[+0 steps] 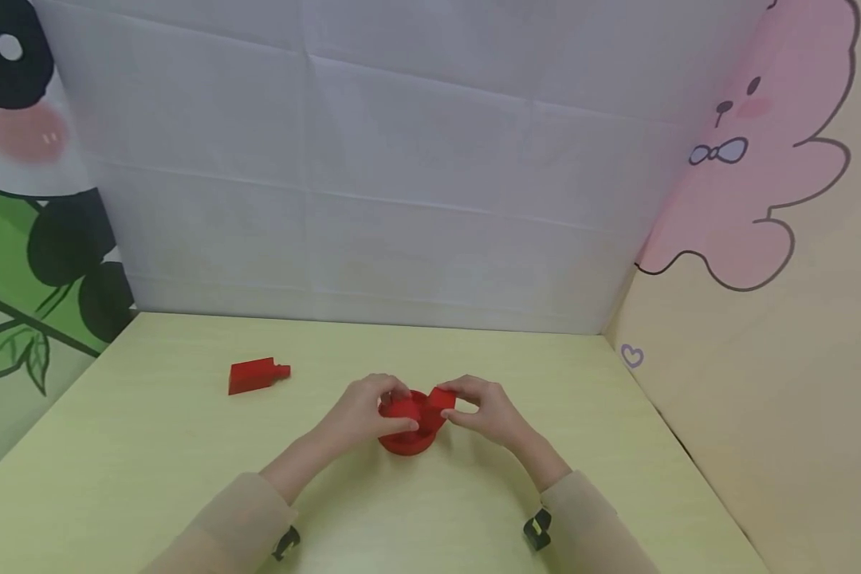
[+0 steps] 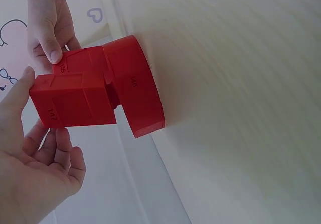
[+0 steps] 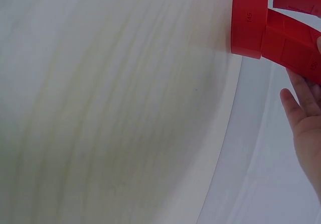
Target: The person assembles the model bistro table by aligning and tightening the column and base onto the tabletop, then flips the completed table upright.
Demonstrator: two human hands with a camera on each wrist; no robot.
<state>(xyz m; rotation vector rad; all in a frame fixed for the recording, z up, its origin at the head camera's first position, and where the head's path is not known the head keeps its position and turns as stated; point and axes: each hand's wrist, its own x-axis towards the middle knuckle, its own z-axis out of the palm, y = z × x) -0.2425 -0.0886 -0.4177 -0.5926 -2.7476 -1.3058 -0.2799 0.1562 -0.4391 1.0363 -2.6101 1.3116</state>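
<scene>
A round red base (image 1: 406,448) with a low, smooth side wall stands on the table in front of me. My left hand (image 1: 364,410) pinches a boxy red block (image 2: 75,103), printed 147, between thumb and fingers over the base. On the other side, my right hand (image 1: 491,410) pinches a second red block (image 3: 293,40), which leans outward from the base. The two blocks stand side by side, close to the base's top. Whether their lower ends are seated in it cannot be seen.
A red bottle-shaped piece (image 1: 253,375) with a narrow neck lies on the pale yellow table (image 1: 151,446), farther back to the left. Behind the table hangs a creased white sheet (image 1: 416,159). Cartoon-printed walls flank both sides.
</scene>
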